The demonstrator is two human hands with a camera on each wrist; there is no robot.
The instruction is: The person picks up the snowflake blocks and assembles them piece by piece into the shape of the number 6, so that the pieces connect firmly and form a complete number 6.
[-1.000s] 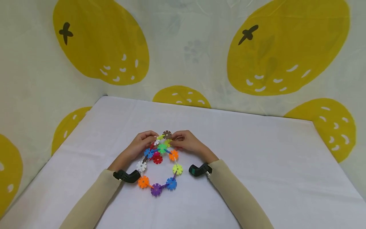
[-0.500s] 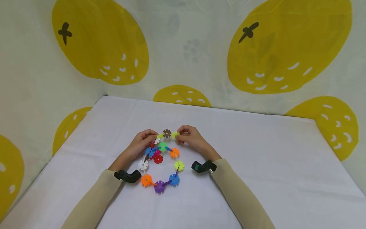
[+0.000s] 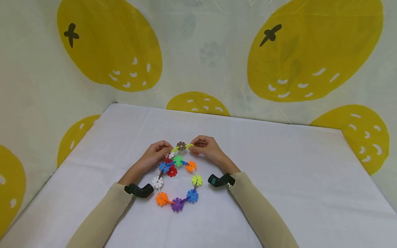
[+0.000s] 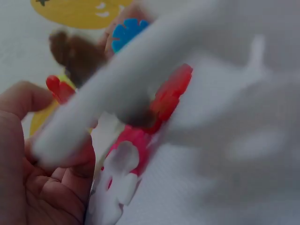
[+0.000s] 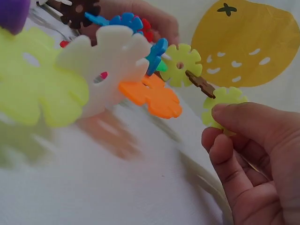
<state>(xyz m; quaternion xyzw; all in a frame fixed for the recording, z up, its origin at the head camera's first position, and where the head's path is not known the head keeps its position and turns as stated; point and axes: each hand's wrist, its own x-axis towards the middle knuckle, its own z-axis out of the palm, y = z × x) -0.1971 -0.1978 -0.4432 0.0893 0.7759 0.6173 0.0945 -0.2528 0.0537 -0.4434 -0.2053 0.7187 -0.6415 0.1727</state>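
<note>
A chain of flower-shaped interlocking plastic discs joins into a colourful ring, with an orange disc (image 3: 161, 199), a purple disc (image 3: 177, 204) and a green disc (image 3: 178, 160) among them. Behind the ring, my left hand (image 3: 155, 153) grips a further run of discs near a white disc (image 3: 169, 155); a blurred white disc edge hides part of its grip in the left wrist view. My right hand (image 3: 204, 148) pinches a yellow-green disc (image 5: 225, 99) between thumb and fingers. That disc connects to a brown disc (image 5: 200, 84), which meets another yellow-green disc (image 5: 183, 65).
A white cloth covers the table (image 3: 279, 172). Behind it hangs a pale curtain (image 3: 204, 41) printed with big yellow fruit. Black camera mounts (image 3: 139, 190) sit on both wrists, close to either side of the ring.
My right hand has moved up and right, bringing its yellow-green disc from below the brown disc to its right side. The ring has shifted slightly right; the left hand has barely moved.
</note>
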